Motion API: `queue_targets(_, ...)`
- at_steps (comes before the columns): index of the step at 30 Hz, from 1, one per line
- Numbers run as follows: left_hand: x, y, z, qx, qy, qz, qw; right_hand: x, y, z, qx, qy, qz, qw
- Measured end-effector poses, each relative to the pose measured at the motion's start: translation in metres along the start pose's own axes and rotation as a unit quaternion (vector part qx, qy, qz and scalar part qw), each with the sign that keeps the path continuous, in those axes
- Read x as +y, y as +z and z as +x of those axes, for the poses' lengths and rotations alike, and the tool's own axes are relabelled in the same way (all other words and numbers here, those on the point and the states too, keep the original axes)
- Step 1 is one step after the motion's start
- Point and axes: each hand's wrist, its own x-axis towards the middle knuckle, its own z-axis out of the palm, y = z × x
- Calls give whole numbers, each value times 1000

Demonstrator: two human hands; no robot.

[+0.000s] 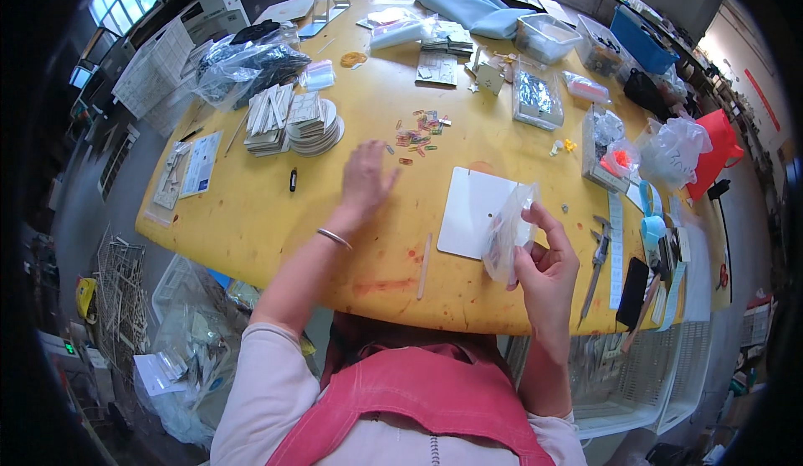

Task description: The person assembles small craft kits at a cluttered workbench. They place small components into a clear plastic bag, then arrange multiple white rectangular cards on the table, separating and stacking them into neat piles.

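L hand (pixel 368 180) is palm-down & loosely open over yellow table (pixel 381 257), nothing visible in it, just L of loose coloured clips (pixel 422 138); can't tell if fingertips touch. R hand (pixel 548 261) pinches clear plastic bag (pixel 500 240) b/w thumb & fingers, bag upright-ish over R edge of white board (pixel 465 215).

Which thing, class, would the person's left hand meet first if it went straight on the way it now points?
The left hand would probably meet the scattered colourful clips first, though its height above the yellow table is unclear.
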Motion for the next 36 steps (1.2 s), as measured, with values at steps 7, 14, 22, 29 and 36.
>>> queue_targets(7, 58, 48, 47, -107, -73, 81, 988, 3, -1, 10, -6, 11, 4, 1000)
queue_targets(14, 69, 80, 120, -110, -66, 93, 987, 12, 1, 28, 11, 19, 24, 999)
queue_targets(22, 46, 95, 136, -2, 56, -87, 995, 15, -1, 41, -15, 30, 14, 999)
queue_targets(29, 49, 95, 128, 73, 15, -146, 987, 15, 2, 40, -25, 33, 14, 999)
queue_targets(36, 50, 95, 130, 94, 60, -92, 989, 17, 4, 40, -18, 34, 23, 999)
